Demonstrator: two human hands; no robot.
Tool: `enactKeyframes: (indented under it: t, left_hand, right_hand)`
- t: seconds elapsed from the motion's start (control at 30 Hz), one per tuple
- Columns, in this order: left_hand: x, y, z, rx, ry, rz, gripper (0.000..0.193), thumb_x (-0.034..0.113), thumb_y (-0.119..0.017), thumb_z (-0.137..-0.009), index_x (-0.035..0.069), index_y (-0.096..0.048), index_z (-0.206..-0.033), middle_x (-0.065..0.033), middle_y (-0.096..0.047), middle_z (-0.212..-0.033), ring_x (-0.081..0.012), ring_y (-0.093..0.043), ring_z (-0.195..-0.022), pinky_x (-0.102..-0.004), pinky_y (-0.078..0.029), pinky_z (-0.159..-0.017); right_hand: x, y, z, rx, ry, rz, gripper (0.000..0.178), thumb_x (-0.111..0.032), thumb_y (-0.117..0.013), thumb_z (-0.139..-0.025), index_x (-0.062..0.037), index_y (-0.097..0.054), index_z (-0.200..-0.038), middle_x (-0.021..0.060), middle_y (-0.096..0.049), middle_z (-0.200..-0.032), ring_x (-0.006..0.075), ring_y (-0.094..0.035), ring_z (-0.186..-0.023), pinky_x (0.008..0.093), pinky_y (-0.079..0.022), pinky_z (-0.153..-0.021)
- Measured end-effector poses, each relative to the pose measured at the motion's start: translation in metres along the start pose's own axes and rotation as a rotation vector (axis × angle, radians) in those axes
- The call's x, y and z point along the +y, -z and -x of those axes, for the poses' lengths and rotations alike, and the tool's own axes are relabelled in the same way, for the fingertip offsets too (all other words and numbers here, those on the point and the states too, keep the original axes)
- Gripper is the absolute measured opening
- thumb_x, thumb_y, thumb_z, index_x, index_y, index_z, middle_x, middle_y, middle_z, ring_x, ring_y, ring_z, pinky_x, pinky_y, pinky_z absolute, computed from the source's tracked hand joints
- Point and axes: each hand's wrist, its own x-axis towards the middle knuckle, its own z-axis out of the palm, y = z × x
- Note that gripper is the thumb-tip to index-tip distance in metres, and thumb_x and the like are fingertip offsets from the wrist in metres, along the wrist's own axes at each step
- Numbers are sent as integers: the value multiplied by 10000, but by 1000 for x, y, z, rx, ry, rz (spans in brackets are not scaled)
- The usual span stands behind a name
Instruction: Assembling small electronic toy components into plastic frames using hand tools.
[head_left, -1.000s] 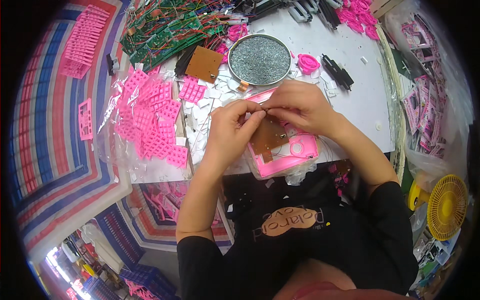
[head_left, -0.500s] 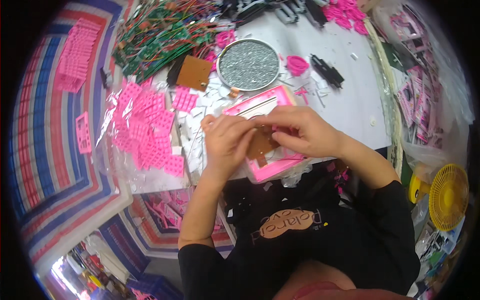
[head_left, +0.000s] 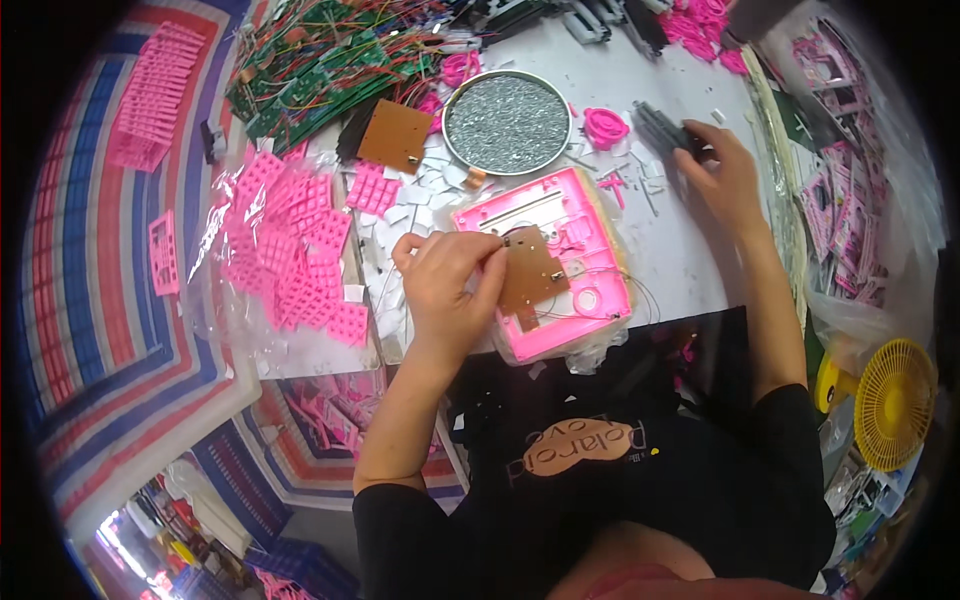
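A pink plastic housing [head_left: 610,265] lies face down on a clear bag at the table's front, with a brown circuit board [head_left: 535,275] resting over its left part. My left hand [head_left: 450,290] pinches the board's left edge between thumb and fingers. Thin wires come out by the board toward the housing's right side. Farther right, my right hand [head_left: 722,175] has thumb and fingers around the near end of a long black plastic part [head_left: 656,128], which still lies on the table. Motion blurs this part slightly.
Behind the housing stands a round tin [head_left: 508,122] of tiny silvery metal pieces. Pink button pads [head_left: 300,250] fill a clear bag at left. Green circuit boards with wires [head_left: 330,80] pile up at the back left. Pink rings [head_left: 605,128] and white scraps lie about; a yellow fan [head_left: 895,405] stands right.
My right hand has left the circuit board and moved right and away to the black plastic part, taking hold of its end. My left hand stays on the board.
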Motion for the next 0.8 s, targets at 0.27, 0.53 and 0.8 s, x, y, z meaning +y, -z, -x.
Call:
enactKeyframes:
  t: [0.27, 0.53, 0.8]
  left_hand:
    - [-9, 6, 10, 5, 222, 117, 97, 88, -780, -815, 101, -720, -890, -9, -715, -826, -155, -572, -657, -333, -360, -786]
    - [-13, 27, -22, -300, 92, 102, 84, 82, -775, -827, 69, -743, -904, -45, -715, -822, -182, -593, -710, -342, -450, -750]
    - [-25, 27, -33, -414, -243, 36, 162, 92, -797, -793, 106, -733, -941, -34, -687, -807, -228, -629, -746, -370, -447, -793]
  right_hand:
    - [-117, 1, 32, -531, 735, -288, 438, -108, -769, -770, -47, -653, -1188, 119, -662, -969, 320, -620, -930, 426, -528, -829]
    - [-128, -41, 24, -553, 623, -321, 499, -117, -771, -778, -50, -614, -1246, 145, -641, -1053, 341, -592, -1033, 426, -510, -899]
    - [-130, -43, 24, -584, 682, -347, 493, -109, -765, -760, -55, -616, -1227, 138, -625, -1120, 334, -577, -1083, 435, -499, -947]
